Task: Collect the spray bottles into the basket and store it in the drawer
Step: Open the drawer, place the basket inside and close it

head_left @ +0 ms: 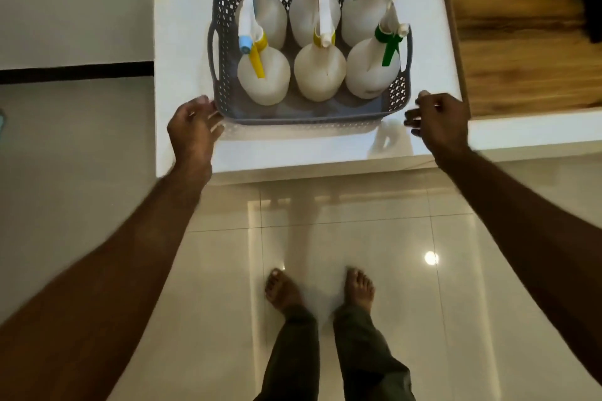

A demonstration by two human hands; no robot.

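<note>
A grey perforated basket (224,75) stands on a glossy white table (182,42). Several white spray bottles stand upright inside it in two rows, such as one with a yellow trigger (264,78) at front left, one with a yellow collar (320,73) at front middle and one with a green trigger (373,68) at front right. My left hand (193,130) is at the basket's near left corner, fingers spread and touching or almost touching the rim. My right hand (438,120) hovers just right of the near right corner, fingers loosely curled and holding nothing.
A wooden surface (521,32) adjoins the white table on the right. Glossy floor tiles (358,238) lie below, with my bare feet (319,290) on them in front of the table. A black strip (75,72) runs along the left wall.
</note>
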